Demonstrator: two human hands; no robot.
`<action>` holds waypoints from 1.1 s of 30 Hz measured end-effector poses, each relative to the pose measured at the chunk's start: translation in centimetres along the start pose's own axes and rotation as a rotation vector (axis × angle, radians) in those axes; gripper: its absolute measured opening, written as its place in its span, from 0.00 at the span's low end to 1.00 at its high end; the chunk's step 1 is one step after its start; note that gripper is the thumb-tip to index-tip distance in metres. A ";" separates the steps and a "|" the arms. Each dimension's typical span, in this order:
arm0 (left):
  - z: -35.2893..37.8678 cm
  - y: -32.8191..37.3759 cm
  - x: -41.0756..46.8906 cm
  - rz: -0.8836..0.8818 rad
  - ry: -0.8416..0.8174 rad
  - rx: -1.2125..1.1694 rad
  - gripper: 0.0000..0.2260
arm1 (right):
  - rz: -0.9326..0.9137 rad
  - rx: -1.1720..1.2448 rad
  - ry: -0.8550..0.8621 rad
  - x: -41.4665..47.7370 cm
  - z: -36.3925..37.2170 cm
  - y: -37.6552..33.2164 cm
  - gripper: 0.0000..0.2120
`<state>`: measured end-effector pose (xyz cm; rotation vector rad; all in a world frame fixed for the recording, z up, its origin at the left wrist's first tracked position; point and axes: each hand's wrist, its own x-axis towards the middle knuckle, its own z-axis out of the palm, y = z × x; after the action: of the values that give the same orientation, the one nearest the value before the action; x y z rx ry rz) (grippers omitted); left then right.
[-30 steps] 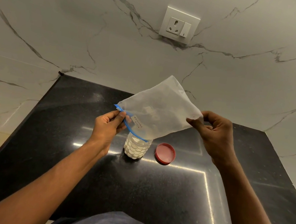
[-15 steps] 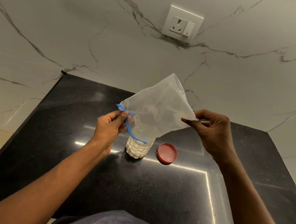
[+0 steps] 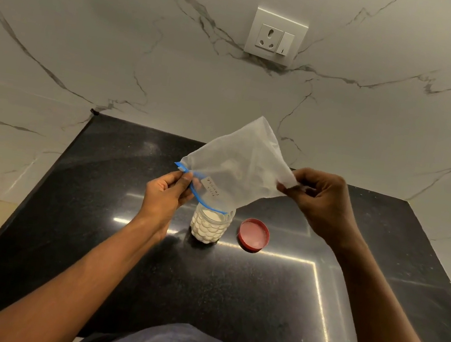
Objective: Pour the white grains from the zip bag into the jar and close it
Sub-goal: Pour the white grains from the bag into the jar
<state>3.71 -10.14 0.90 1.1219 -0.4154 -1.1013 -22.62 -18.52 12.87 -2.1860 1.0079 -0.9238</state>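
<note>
Translucent plastic zip bag with blue seal strip (image 3: 236, 169) held tilted, mouth down over clear dimpled jar of white grains (image 3: 210, 225) at centre of black stone counter (image 3: 95, 210). Left hand (image 3: 166, 195) pinches blue strip at mouth; right hand (image 3: 322, 198) pinches far-right bottom corner. Round red lid (image 3: 254, 235) flat just right of jar, apart. White wall socket (image 3: 276, 36) far.

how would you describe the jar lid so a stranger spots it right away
Start at the black counter below the marble wall. Near its middle stands a clear jar of white grains; the lid lies flat just right of it, the only red, round thing there.
</note>
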 end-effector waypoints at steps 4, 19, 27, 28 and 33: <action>-0.2 -0.3 0.0 0.010 0.000 0.000 0.07 | 0.027 0.055 0.033 0.1 0.0 0.2 0.05; 0.3 0.1 -0.2 0.022 0.003 -0.039 0.07 | 0.073 0.124 0.092 -0.7 0.3 1.2 0.08; 0.6 0.2 -0.2 0.025 -0.012 -0.031 0.08 | 0.074 0.175 0.165 -0.7 -0.1 1.0 0.08; 0.6 0.2 -0.2 0.030 -0.014 -0.031 0.08 | 0.072 0.186 0.165 -0.6 -0.2 1.0 0.08; 0.3 0.2 0.0 0.020 -0.009 -0.029 0.07 | 0.069 0.156 0.088 -0.8 -0.1 1.0 0.07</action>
<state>3.62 -10.23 1.24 1.0851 -0.4156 -1.0915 -23.46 -18.45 11.98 -1.9854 1.0098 -1.0380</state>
